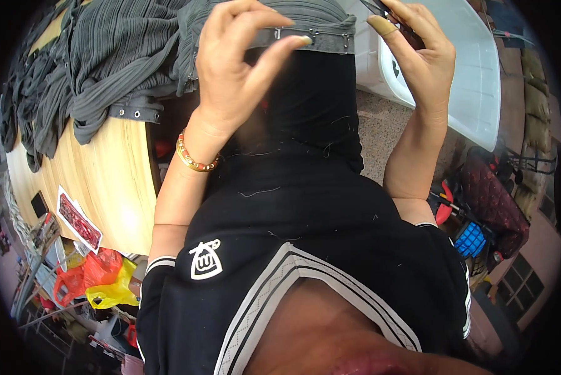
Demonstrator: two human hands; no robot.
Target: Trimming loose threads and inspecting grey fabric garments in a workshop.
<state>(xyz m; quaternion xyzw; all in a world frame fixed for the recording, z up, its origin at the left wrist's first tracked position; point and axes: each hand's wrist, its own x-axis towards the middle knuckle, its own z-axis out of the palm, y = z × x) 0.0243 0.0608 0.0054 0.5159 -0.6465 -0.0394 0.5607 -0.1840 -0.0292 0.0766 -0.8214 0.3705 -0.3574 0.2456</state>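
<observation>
Dark grey ribbed garments (pixel 124 47) lie heaped over the table's far left, and one garment's band (pixel 330 41) with small metal hooks stretches across my lap. My left hand (pixel 227 69) is raised over this band, its thumb and index finger curved and apart, with nothing visible between them. A beaded bracelet (pixel 196 157) circles the left wrist. To the right, my right hand (pixel 421 53) is closed around a small dark tool (pixel 412 36) with a pointed end, partly hidden by the fingers; its kind is unclear. A tan cover (pixel 381 25) sits on the right thumb.
A translucent white plastic tub (pixel 474 87) stands beside my right forearm. The light wood table (pixel 118 181) is at my left, with a printed card (pixel 79 219) on it. Red (pixel 102 267) and yellow plastic bags (pixel 115 289) hang below its edge. A blue basket (pixel 471 240) is at the right.
</observation>
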